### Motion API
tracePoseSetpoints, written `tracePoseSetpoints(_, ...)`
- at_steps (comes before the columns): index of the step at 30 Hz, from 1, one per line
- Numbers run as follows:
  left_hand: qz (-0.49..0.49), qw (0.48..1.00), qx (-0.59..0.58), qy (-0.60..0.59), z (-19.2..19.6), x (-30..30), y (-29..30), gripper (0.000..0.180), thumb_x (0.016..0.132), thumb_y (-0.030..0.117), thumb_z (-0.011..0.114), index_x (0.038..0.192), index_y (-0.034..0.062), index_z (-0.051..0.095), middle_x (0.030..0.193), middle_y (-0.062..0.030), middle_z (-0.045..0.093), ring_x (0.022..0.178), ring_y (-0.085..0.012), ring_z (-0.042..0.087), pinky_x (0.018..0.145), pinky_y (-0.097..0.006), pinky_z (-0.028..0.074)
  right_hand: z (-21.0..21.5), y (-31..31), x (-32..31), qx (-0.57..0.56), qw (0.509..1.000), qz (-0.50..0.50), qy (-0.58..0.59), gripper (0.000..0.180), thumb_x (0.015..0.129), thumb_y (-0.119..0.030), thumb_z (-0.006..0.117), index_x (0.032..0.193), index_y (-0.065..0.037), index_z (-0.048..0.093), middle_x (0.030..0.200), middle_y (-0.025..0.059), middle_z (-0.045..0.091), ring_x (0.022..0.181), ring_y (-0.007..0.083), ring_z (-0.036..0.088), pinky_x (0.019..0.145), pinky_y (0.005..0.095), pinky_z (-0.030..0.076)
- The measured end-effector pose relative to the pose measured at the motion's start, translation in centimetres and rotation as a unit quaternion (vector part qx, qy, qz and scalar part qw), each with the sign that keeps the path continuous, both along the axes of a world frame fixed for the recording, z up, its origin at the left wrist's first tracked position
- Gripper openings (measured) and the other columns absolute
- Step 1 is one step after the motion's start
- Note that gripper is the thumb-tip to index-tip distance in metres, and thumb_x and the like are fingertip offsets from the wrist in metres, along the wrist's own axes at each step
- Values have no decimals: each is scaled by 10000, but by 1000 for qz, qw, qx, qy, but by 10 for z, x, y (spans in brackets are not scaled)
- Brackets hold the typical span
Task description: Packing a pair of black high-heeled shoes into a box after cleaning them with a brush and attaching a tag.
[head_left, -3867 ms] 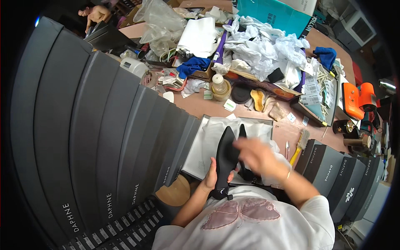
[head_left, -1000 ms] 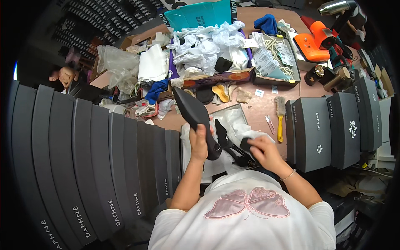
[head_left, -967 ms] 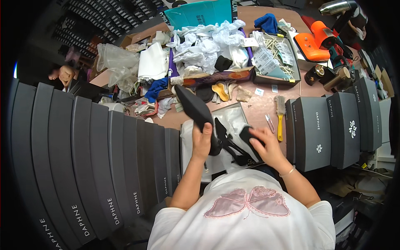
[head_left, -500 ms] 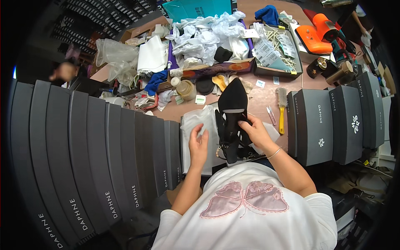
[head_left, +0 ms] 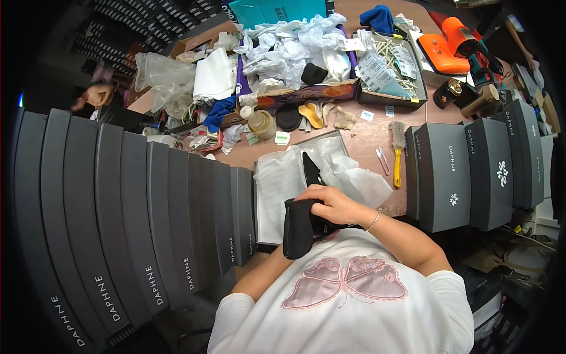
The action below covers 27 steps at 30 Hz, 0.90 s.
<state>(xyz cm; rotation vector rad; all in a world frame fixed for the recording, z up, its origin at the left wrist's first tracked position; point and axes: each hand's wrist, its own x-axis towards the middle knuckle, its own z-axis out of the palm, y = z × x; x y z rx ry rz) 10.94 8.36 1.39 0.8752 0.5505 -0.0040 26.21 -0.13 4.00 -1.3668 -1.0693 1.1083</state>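
My right hand (head_left: 331,203) is closed on a black shoe (head_left: 299,230), fingers over its top, close to my shirt. The shoe's blunt dark end points down toward me. Behind the shoe my left hand is hidden; only its forearm shows, so its fingers cannot be judged. Just beyond them lies an open shoe box (head_left: 259,203) lined with white tissue paper (head_left: 280,183). A narrow black piece (head_left: 311,168) rises over the tissue; whether it belongs to the held shoe or to another one I cannot tell.
Grey shoe boxes (head_left: 141,218) stand in a row at left, more boxes (head_left: 443,177) at right. A yellow-handled brush (head_left: 397,159) and small snips (head_left: 383,160) lie right of the open box. Farther back are a carton of crumpled paper (head_left: 306,94), a jar (head_left: 262,125) and an orange device (head_left: 445,50).
The shoe has come down toward my body and been turned over. My right hand has moved left with it, and my left hand has gone from above the tissue to behind the shoe.
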Motion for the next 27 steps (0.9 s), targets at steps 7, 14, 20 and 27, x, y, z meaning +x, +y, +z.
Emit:
tracePoseSetpoints(7,229,930,-249,141,-53,8,2,434,951,464,474,1128,87,597,1097,-89,640,1001,-197,636,869,-355,539,10,-61,36,48,948,-184,-256,404,803,-139,678,1180,-22,592,1065,160,586,976,312,589,860,365,471)
tracePoseSetpoints(14,168,936,-307,-42,-106,-20,14,417,962,496,470,1017,114,630,928,-35,662,857,-150,629,812,-325,537,14,-74,-2,13,864,81,-497,244,786,-161,554,995,-130,676,855,32,556,794,201,594,694,336,495)
tracePoseSetpoints(20,229,950,-211,-13,-63,-5,28,541,934,582,442,961,86,657,941,-63,682,892,-195,654,842,-357,529,45,-70,16,99,895,-54,-433,431,703,-54,708,1125,-49,622,1014,125,602,867,280,609,704,382,494)
tracePoseSetpoints(27,205,975,-77,-47,-54,26,17,452,979,449,364,893,79,609,799,-22,621,735,-142,602,713,-284,503,-32,11,-33,-104,962,-141,-209,192,803,-121,613,894,47,634,918,194,631,835,318,640,745,397,502)
